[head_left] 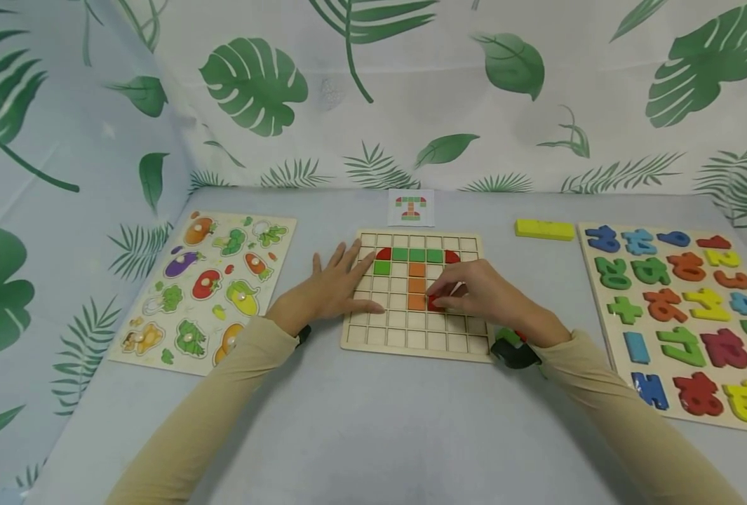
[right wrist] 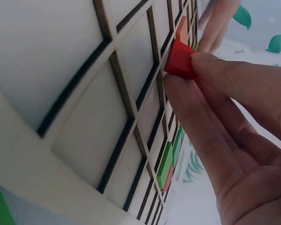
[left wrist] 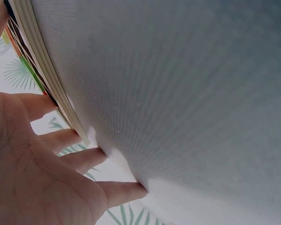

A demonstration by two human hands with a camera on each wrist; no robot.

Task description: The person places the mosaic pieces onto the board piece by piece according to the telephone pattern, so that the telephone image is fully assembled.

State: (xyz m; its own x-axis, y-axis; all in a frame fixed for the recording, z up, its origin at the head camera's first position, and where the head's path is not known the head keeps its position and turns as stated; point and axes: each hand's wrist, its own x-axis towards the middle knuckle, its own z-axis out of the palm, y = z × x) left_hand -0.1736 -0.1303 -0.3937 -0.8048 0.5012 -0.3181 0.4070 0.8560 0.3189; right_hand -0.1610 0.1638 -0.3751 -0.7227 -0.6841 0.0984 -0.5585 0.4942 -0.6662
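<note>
A wooden grid board (head_left: 388, 339) lies flat on the table. My right hand (head_left: 483, 294) pinches a small red block (right wrist: 180, 60) between thumb and fingers, low over the grid beside the lowest of several orange squares (head_left: 416, 285). Above the orange column runs a row of green squares (head_left: 418, 254) with a red piece (head_left: 384, 254) at its left end and another red piece (head_left: 452, 257) at its right. Another green square (head_left: 382, 268) sits under the left red piece. My left hand (head_left: 332, 287) rests with spread fingers on the board's left side.
A picture card (head_left: 411, 208) lies behind the board. To the left is a vegetable puzzle (head_left: 203, 294); to the right, a number puzzle (head_left: 682, 315). A yellow block (head_left: 544, 229) lies at the back right. Green and red pieces (head_left: 512, 337) show by my right wrist.
</note>
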